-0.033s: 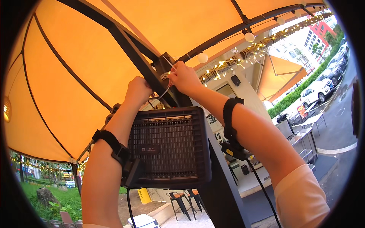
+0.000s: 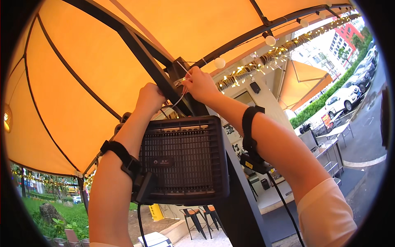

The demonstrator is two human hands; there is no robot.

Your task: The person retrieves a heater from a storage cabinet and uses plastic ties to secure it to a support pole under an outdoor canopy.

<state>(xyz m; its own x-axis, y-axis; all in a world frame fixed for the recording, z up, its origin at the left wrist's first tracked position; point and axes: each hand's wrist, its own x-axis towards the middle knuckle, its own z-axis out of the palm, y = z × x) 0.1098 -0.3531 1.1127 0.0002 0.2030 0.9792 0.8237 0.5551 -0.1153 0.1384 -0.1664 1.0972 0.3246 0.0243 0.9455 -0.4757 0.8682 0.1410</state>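
Note:
Both my arms reach up to the top of a dark metal post (image 2: 179, 68), where a slanting beam (image 2: 150, 66) meets it. My right hand (image 2: 201, 84) is closed in a pinch on a thin white cord (image 2: 179, 100), which loops down in front of the post and sticks out above my fingers. My left hand (image 2: 150, 99) is curled against the other side of the beam; its fingertips are hidden, and what they hold does not show. Just below my hands hangs a black box-shaped device (image 2: 183, 160) with a slatted grille.
An orange canopy (image 2: 107, 49) on dark ribs spans overhead. Bulbs (image 2: 219, 62) and a bar wrapped in fairy lights (image 2: 263, 61) run off to the right. Below are stools (image 2: 193, 214) and a yellow floor sign (image 2: 156, 212). Tables (image 2: 339, 129) and parked cars (image 2: 343, 99) stand at the right.

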